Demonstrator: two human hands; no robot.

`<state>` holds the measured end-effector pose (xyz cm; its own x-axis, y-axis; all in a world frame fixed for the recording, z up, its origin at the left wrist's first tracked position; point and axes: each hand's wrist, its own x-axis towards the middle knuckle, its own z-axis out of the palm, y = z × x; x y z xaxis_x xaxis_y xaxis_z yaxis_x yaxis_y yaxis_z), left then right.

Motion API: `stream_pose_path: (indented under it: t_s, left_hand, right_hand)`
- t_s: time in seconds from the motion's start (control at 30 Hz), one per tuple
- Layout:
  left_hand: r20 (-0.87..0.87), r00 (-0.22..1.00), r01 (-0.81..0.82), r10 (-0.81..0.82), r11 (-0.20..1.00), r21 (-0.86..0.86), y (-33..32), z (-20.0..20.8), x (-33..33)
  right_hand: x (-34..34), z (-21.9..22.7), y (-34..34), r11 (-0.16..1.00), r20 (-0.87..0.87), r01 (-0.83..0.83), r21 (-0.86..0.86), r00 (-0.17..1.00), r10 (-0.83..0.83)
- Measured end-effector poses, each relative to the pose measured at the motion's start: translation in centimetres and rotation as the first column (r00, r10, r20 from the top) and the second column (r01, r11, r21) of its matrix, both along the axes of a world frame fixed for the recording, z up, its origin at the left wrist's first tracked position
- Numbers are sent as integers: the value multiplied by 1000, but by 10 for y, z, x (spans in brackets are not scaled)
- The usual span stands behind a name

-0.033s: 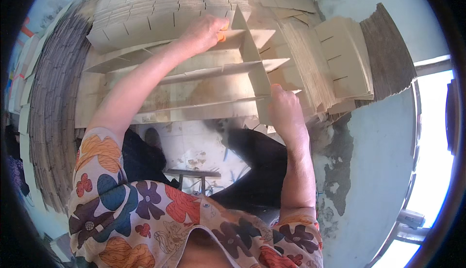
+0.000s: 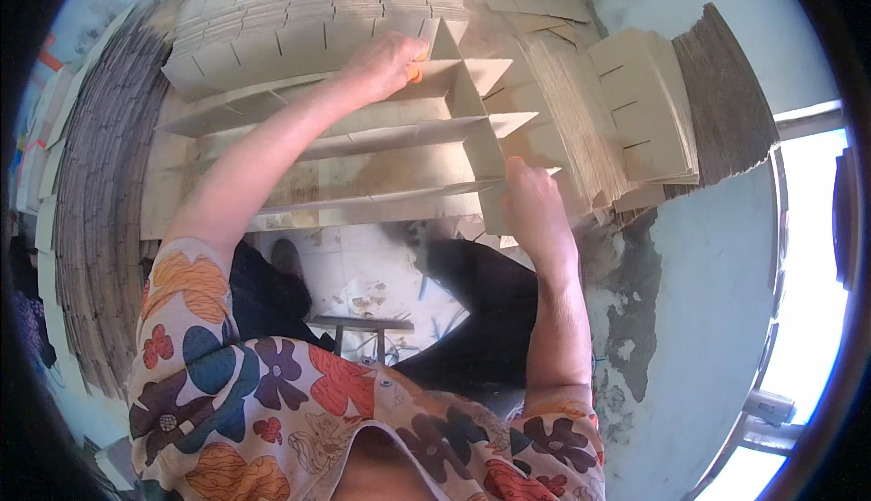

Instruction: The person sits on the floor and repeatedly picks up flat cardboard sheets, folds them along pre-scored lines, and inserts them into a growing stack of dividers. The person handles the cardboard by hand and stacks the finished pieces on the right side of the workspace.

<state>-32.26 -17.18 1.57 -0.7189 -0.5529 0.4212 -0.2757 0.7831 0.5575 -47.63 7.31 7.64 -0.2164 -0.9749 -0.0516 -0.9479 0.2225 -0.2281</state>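
Observation:
Three long cardboard strips (image 2: 408, 131) stand on edge, running left to right across the work surface. A shorter cardboard cross strip (image 2: 468, 93) crosses them near their right ends, forming open cells. At the farthest long strip, my left hand (image 2: 386, 63) is closed, its fingertips at the upper edge just left of the cross strip. My right hand (image 2: 535, 200) is closed on the near end of the cross strip. Orange covers show on fingertips of both hands. The undersides of my fingers are hidden.
Slotted cardboard sheets (image 2: 308, 34) are stacked along the back. More stacks stand at the right (image 2: 646, 106), and a tall pile (image 2: 104, 192) of cardboard rises at the left. Below the work surface are my legs, the tiled floor and a small stool (image 2: 360, 324).
The far end of the cross strip sits slightly lower and the crossings have shifted a little. Both hands stay almost in place.

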Motion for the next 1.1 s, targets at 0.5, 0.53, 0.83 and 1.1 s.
stream_pose_path:
  t_s: [0.5, 0.53, 0.83, 1.1]
  left_hand:
    - [312, 946, -124, 91, 988, 89, -20, -27, 94]
    - [375, 919, -163, 122, 983, 79, -19, -16, 107]
    - [452, 846, -287, 283, 956, -62, -12, -20, 174]
    - [314, 858, -362, 407, 912, -195, -8, -26, 204]
  right_hand:
    - [-28, -54, -20, 987, -160, 78, 138, 986, -56]
    - [-30, -56, -18, 986, -174, 91, 140, 983, -66]
    - [-100, -6, 5, 915, -204, 343, -214, 900, -385]
    - [-137, -65, 13, 927, -355, 358, -114, 856, -375]
